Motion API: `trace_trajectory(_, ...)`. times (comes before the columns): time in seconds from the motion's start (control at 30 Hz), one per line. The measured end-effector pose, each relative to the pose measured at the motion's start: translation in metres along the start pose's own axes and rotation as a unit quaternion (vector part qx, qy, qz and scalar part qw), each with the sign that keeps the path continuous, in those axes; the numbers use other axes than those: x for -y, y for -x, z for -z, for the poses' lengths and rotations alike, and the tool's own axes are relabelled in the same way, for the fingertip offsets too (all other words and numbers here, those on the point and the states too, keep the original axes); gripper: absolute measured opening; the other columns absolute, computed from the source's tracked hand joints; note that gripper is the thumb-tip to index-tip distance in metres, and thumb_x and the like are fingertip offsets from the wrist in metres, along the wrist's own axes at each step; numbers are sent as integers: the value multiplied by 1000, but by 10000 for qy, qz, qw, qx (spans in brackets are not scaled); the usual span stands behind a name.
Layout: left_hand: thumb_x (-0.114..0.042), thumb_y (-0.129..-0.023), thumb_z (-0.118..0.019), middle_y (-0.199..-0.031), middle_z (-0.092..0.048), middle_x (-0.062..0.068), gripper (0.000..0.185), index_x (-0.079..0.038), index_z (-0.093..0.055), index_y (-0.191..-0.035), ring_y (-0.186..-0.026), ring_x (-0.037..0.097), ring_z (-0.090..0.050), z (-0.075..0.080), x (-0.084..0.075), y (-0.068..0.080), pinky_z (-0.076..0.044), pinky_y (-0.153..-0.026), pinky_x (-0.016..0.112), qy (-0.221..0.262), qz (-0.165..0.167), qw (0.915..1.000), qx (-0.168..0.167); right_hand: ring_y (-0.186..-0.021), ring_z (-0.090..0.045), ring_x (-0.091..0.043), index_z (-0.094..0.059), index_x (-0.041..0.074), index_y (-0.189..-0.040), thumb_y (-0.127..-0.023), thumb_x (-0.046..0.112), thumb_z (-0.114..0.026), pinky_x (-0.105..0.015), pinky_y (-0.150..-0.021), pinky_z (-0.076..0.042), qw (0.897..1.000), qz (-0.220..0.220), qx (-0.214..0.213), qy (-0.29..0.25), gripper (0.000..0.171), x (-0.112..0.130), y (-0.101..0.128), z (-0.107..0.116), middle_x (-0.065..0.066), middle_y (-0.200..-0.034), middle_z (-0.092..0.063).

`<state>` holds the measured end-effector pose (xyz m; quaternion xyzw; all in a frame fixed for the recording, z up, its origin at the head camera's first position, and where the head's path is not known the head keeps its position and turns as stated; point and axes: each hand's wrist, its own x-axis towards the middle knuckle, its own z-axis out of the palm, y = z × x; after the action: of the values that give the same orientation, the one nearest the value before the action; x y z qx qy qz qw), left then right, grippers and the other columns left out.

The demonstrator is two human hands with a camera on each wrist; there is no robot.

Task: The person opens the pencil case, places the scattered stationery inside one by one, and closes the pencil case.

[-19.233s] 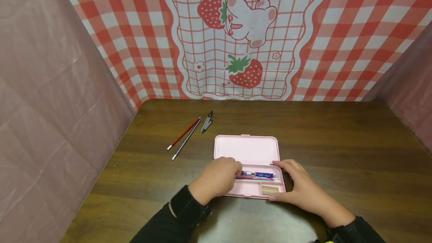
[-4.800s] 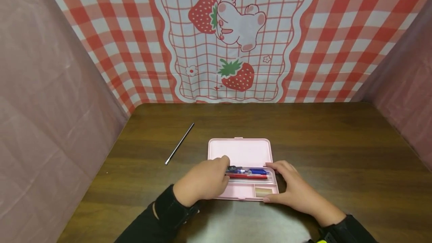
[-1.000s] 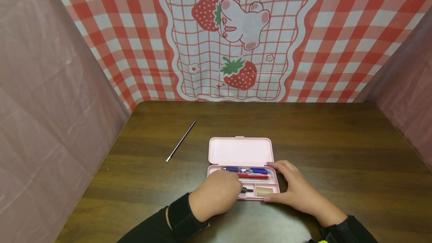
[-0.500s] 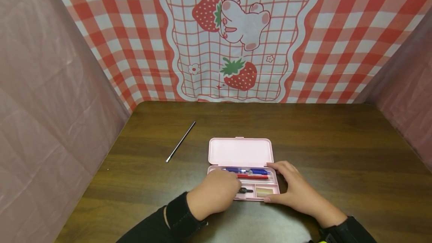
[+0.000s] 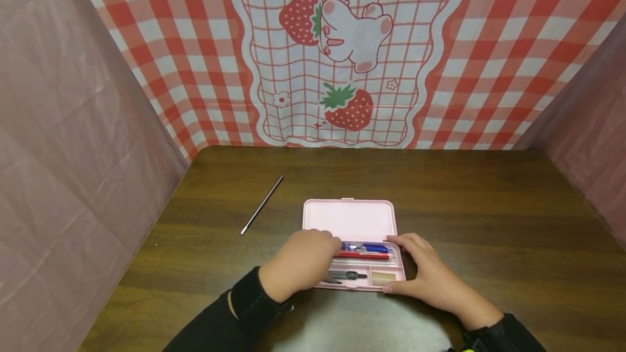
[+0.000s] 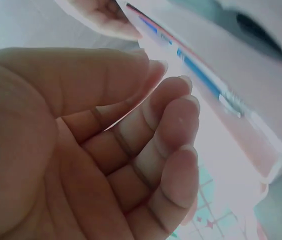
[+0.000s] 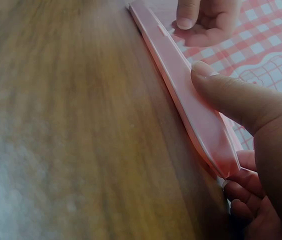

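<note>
A pink pencil case [image 5: 348, 219] lies open on the table, its lid folded back. My right hand [image 5: 435, 275] grips the case's right end, thumb at the front wall [image 7: 203, 110] in the right wrist view and fingers round the end. Over the case's left part hovers my left hand [image 5: 302, 258], fingers loosely bent and nothing between them in the left wrist view. A grey-black drawing compass [image 5: 352, 275] lies in the front compartment, its left end partly hidden by that hand. Behind it, a blue pen [image 5: 375, 248] and a red pencil [image 5: 364, 255] share the long compartment.
A tan block [image 5: 383, 278] sits in the small front-right compartment. To the left of the case, a dark silvery pencil [image 5: 261, 205] with a white end lies slanted on the wooden table [image 5: 464, 189]. A red-and-white checked cloth [image 5: 195, 69] hangs behind the table.
The red pencil and the compass went from the table into the case. The compass then shifted to the front compartment; my left hand has just let go and drawn back left. Right hand stayed put.
</note>
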<state>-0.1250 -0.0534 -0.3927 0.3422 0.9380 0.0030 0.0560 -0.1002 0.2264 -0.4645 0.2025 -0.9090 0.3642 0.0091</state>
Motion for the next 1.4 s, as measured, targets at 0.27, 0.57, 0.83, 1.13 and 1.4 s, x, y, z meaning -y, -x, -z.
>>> trace_trajectory(0.27,-27,-96,-71,-104,-71,4,24,-11,-71,-115,-93,20,-67,16,36,-1,-56,-82,39,571,747,9939,-582,-123,-49,-27,-56,7,-141,-68,57,-93,-57,-100,-40,10000,-10,39,25,96,-2,-4,-1,-5,-131,-56)
trace_trajectory(0.57,-25,-96,-69,-105,-66,11,31,-4,-65,-118,-95,30,-67,29,102,-17,-57,-77,46,-47,1452,9863,-785,-122,-49,-26,-55,8,-142,-68,57,-92,-56,-100,-40,10000,-13,37,86,96,0,-1,-1,-4,-131,-56)
trace_trajectory(0.83,-25,-97,-65,-118,-64,17,37,-2,-60,-126,-108,37,-65,28,156,-32,-54,-85,54,-122,1905,9803,-497,-123,-48,-25,-56,9,-142,-69,55,-93,-55,-100,-41,10000,12,20,40,94,-1,-1,-1,-3,-131,-55)
trace_trajectory(1.13,-30,-99,-63,-125,-64,21,45,1,-57,-131,-115,39,-63,19,189,-42,-52,-91,57,170,2478,9682,-285,-122,-48,-25,-56,9,-141,-67,54,-94,-55,-99,-40,10000,-33,-21,59,94,-3,-2,-1,-4,-131,-55)
trace_trajectory(1.4,-45,-90,-73,-101,-69,12,41,-5,-70,-100,-90,30,-62,8,195,-43,-52,-77,47,1536,3053,9396,172,-123,-48,-26,-55,9,-143,-69,59,-91,-58,-101,-40,9998,-135,111,-15,96,-4,-3,-2,-4,-133,-54)
